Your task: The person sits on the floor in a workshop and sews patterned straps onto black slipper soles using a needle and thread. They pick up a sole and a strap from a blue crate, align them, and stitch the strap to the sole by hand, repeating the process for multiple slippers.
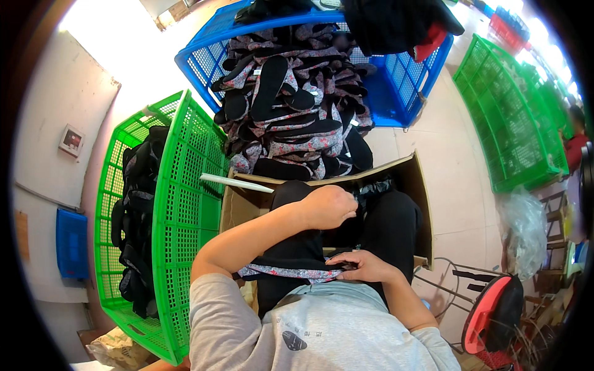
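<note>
Across my lap lies a slipper with black and grey-pink floral fabric (288, 272), its long side toward me. My right hand (365, 266) pinches the right end of this slipper between thumb and fingers. Farther forward, above my knees, my left hand (331, 207) is closed with curled fingers; anything inside it is hidden. Beneath that hand, an open cardboard box (422, 198) stands around my legs, with dark material and black plastic partly visible in it. Just beyond the box rises a large heap of similar floral slippers with black soles (297, 117).
A blue crate (396, 102) behind the heap carries dark cloth (396, 28). On my left stands a green crate (185, 229) of black items. A white strip (237, 182) crosses the box's left edge. Right are green crates (510, 117), clear plastic (525, 232) and a red-black stool (495, 315).
</note>
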{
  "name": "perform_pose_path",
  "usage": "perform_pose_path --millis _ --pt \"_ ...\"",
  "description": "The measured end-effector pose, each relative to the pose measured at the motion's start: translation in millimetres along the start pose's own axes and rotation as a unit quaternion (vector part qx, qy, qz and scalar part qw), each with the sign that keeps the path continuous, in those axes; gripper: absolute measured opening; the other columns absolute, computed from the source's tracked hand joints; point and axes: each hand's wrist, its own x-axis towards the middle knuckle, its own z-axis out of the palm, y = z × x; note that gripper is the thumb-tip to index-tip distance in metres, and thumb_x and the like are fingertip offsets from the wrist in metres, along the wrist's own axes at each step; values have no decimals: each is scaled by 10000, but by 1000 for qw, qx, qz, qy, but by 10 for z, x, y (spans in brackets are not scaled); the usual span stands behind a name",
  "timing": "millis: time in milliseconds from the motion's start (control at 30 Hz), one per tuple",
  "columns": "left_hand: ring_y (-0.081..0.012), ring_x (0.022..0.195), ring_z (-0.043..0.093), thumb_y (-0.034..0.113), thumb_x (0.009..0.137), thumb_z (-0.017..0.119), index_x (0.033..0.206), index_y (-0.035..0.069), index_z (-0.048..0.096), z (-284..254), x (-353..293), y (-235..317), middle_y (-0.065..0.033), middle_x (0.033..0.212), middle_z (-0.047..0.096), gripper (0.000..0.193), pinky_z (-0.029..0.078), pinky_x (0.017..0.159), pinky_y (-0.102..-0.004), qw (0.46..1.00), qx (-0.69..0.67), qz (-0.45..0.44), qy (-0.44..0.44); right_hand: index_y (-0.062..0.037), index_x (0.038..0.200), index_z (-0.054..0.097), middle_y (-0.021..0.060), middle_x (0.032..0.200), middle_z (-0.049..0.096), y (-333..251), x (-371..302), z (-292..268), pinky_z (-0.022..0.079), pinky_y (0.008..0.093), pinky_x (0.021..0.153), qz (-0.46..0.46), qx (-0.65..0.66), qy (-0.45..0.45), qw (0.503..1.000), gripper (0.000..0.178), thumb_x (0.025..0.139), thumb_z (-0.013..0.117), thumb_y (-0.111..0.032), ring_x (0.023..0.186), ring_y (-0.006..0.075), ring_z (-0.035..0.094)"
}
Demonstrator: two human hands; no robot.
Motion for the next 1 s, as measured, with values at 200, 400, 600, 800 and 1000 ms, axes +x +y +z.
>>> perform_pose_path --millis 200,400,600,800,1000 --pt "-277 787 653 169 868 691 848 57 698 -663 53 740 -68 832 676 114 529 702 -389 979 -82 87 165 -129 1285 648 49 1188 685 161 1 17 480 321 875 -61 -34 4 998 427 872 733 -198 955 190 594" --pt "-274 723 667 71 798 764 865 23 712 -1112 115 998 -112 826 685 98 536 641 -346 942 -79 125 301 -124 1289 642 71 1217 679 182 13 30 468 345 950 -100 -66 4 993 434 869 719 -199 1051 236 616" --pt "-259 702 658 78 843 740 870 24 695 -1226 108 1134 -104 828 686 76 525 628 -333 941 -78 124 304 -113 1278 647 48 1210 680 97 -11 57 492 290 816 -50 -12 -8 999 415 872 723 -156 895 151 602" --pt "-276 725 663 93 857 698 866 24 693 -970 154 865 -100 825 686 70 524 648 -356 957 -46 65 278 -120 1274 648 49 1222 675 156 -4 71 496 304 838 -56 -27 6 998 409 878 725 -187 933 170 605" --pt "-314 727 639 120 878 663 870 24 695 -447 102 411 -110 794 663 101 505 644 -393 974 -40 -19 222 -131 1275 649 28 1207 681 136 1 61 493 298 815 -50 -40 5 998 407 882 726 -202 863 163 579"
